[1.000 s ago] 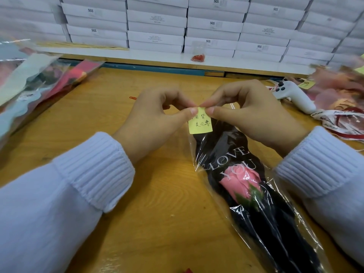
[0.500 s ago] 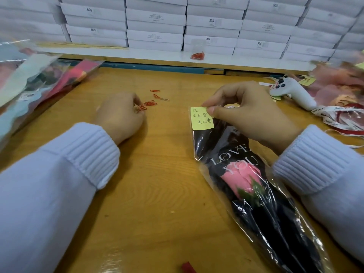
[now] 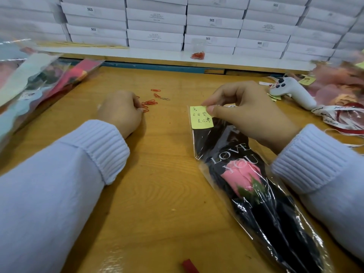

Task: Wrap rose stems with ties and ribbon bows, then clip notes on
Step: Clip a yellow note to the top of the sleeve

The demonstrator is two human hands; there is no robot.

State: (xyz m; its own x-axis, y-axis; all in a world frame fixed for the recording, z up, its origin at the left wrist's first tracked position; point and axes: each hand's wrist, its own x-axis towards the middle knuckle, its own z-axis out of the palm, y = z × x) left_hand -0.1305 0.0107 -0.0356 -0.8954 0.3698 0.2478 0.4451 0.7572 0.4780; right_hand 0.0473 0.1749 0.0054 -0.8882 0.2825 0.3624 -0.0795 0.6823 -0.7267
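Note:
A pink rose in a black "LOVE YOU" sleeve under clear wrap (image 3: 254,194) lies on the wooden table (image 3: 157,203), its open end away from me. My right hand (image 3: 248,115) pinches a yellow handwritten note (image 3: 200,117) against the wrap's top edge. My left hand (image 3: 121,111) rests on the table with fingers curled at a small scatter of red paper clips (image 3: 150,102). Whether its fingertips pinch a clip is not visible.
Wrapped roses (image 3: 35,89) are piled at the left. At the right lie a white controller-shaped device (image 3: 293,91), printed ribbons (image 3: 338,117) and more wrapped flowers (image 3: 338,81). A bag of red clips (image 3: 197,55) sits on the ledge below stacked white boxes (image 3: 155,22).
My left hand let go of the note and moved left to the paper clips, where it now stays. My right hand keeps the note pinched on the wrap.

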